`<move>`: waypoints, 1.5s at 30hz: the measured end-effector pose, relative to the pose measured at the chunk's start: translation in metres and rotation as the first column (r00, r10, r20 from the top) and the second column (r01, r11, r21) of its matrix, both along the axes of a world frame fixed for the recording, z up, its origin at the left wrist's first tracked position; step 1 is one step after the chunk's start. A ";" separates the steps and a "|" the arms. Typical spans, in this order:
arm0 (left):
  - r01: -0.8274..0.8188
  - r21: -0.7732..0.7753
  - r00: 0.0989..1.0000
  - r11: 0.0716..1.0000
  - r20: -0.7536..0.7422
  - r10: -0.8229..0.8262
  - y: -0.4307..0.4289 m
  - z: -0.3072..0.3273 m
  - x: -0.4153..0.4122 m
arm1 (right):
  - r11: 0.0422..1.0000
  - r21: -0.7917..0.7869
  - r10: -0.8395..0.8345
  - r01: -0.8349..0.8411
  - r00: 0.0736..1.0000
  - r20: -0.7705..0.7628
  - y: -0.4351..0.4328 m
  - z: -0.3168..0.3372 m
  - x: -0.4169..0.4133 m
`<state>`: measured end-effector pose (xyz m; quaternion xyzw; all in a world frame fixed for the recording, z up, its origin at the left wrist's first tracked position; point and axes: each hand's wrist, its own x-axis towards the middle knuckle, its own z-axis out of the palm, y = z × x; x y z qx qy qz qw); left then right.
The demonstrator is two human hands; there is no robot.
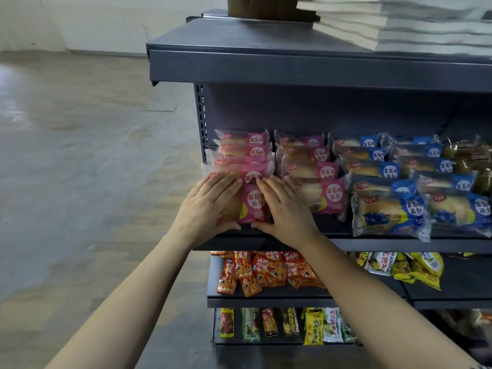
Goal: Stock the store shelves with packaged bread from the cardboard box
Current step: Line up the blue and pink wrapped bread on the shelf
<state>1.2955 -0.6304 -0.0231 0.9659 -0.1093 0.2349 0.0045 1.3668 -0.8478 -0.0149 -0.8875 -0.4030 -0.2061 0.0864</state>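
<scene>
A pink strawberry bread pack [253, 206] stands at the front of the leftmost row on the dark shelf [372, 245]. My left hand [210, 206] presses flat on its left side and my right hand [285, 209] on its right side, thumbs under its lower edge. Behind it more pink packs [247, 153] line up in a row. A second pink row [311, 169] sits to the right, then blue blueberry bread packs [388, 206]. A cardboard box [263, 8] stands on the shelf unit's top; its contents are hidden.
Folded grey cardboard sheets [412, 22] are stacked on the top right. Lower shelves hold orange snack packs [266, 270], yellow chip bags [415, 267] and small upright packets [314, 326]. Open floor [80, 169] lies to the left of the unit.
</scene>
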 end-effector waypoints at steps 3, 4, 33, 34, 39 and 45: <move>-0.003 -0.021 1.000 1.000 -0.002 0.003 0.002 0.000 0.006 | 0.999 -0.033 -0.013 0.013 1.000 0.001 0.003 0.001 0.004; -0.005 -0.026 1.000 1.000 -0.007 0.005 0.002 0.001 0.008 | 0.999 -0.035 -0.016 0.016 1.000 0.002 0.004 0.001 0.006; -0.031 -0.035 0.999 0.999 0.022 0.031 -0.020 0.011 -0.017 | 1.000 0.008 -0.028 0.028 0.999 -0.016 -0.019 -0.007 -0.010; -0.024 -0.027 0.999 0.999 0.024 0.025 -0.022 0.013 -0.016 | 0.999 0.013 -0.035 0.035 0.999 -0.023 -0.021 -0.006 -0.011; 0.005 -0.004 1.000 1.000 0.014 -0.005 -0.047 0.020 -0.010 | 0.994 0.036 -0.098 0.101 0.992 -0.080 -0.035 -0.004 -0.017; 0.087 0.036 0.996 0.996 -0.018 -0.086 -0.082 0.030 0.005 | 0.972 0.069 -0.219 0.226 0.971 -0.091 -0.075 0.006 -0.031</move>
